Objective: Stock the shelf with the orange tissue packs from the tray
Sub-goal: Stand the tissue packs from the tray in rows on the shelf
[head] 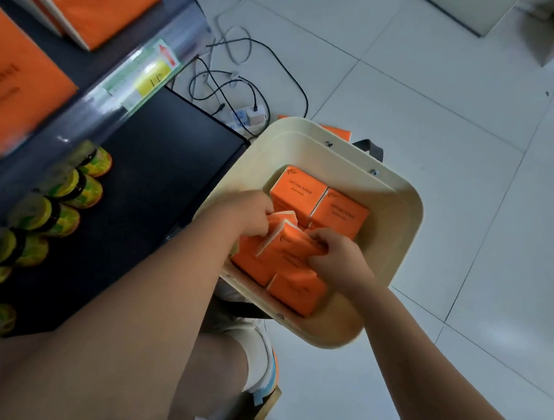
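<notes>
A cream tray [400, 219] stands on the floor to the right of the shelf and holds several orange tissue packs [299, 191]. Both my hands reach into it. My left hand [252, 213] grips the upper end of a tilted orange pack [285, 239] in the tray's middle. My right hand [338, 256] curls its fingers round the same pack's lower right edge. More orange packs [0, 83] stand on the upper shelf board at top left.
The dark shelf [152, 174] fills the left side, with a price label strip [143, 77] on its upper edge. Several yellow-green jars [76, 190] line the lower board. A power strip and black cables [247, 112] lie on the white tiled floor behind the tray. My shoe [258, 355] is below the tray.
</notes>
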{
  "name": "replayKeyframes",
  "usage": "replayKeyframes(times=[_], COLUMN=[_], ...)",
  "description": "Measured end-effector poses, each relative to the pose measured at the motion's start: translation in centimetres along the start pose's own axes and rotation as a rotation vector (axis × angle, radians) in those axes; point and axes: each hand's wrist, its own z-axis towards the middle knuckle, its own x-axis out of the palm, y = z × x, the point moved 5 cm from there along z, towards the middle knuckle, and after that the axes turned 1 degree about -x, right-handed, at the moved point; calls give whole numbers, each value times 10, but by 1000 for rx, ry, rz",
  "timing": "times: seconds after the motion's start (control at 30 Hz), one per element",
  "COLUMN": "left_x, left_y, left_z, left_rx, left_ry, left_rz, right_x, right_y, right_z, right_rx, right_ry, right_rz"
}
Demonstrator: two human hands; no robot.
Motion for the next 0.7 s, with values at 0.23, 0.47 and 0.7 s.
replayKeyframes(times=[0.23,0.47,0.7], left_x=[-96,-153,-183], left_y=[-13,7,11], left_z=[-75,-146,-172], left_rx=[40,5,15], left_ry=[-78,-294,-495], left_rz=[-130,-300,-615], right_x=[-89,-149,-169], right_y=[92,211,308], right_z=[-15,-26,-19], right_rx=[-234,-491,-759], right_ry=[50,43,-48], right_rz=[7,300,220])
